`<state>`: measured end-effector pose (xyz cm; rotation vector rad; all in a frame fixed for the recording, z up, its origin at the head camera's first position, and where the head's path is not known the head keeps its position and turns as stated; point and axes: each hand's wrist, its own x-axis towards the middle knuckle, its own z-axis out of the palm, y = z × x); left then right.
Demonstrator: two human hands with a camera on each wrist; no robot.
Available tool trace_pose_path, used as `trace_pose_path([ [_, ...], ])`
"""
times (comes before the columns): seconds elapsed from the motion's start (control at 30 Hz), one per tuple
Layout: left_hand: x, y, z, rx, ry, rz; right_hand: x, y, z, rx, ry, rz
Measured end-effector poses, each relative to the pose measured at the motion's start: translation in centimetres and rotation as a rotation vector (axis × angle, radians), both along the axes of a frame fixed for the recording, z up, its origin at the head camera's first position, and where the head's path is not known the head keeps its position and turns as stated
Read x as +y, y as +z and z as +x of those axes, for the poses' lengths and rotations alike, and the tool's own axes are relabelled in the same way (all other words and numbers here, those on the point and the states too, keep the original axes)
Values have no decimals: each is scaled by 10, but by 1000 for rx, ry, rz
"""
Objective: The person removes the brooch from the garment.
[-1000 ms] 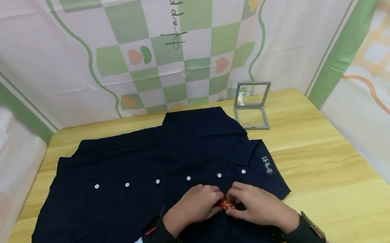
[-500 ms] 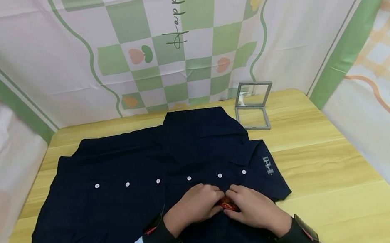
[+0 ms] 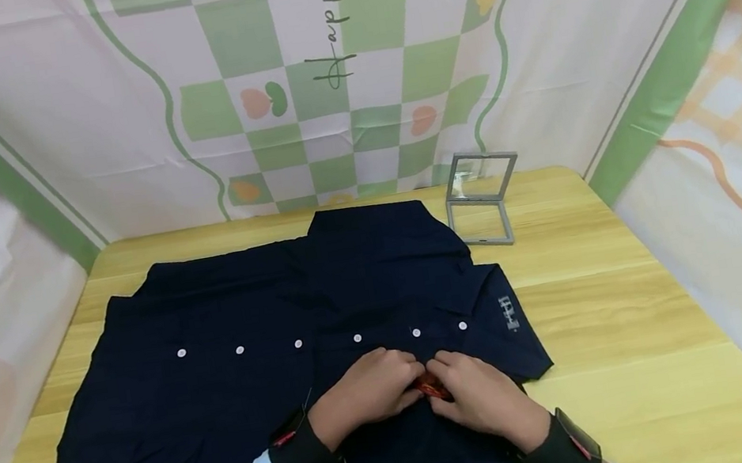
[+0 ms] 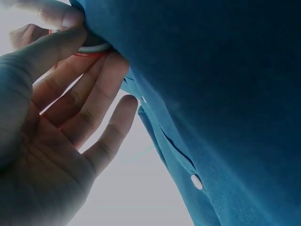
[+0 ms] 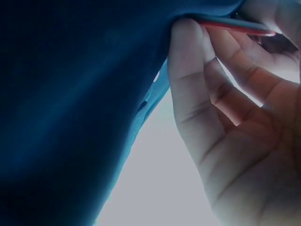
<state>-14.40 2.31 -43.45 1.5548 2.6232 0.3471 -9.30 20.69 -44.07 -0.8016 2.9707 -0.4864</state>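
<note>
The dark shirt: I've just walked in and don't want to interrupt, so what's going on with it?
A person's left hand and right hand hold a red disc between them, against the shirt. Too little of the disc shows to tell whether it is fastened. The shirt lies spread on the table, its row of white buttons showing. A frame sits open near the table's far edge.
</note>
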Motion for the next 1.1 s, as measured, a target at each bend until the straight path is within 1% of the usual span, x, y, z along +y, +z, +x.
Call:
trace_pose_path([
  [0.37, 2, 0, 0, -10, 1, 4, 1, 0, 0, 11, -3, -27],
  [0.77, 3, 0, 0, -46, -1, 7, 1, 0, 2, 87, 21, -60],
  [0.93, 4, 1, 0, -42, -8, 24, 2, 1, 3, 120, 34, -67],
  [1.1, 5, 1, -1, -21, -19, 29, 2, 2, 4, 149, 38, -65],
])
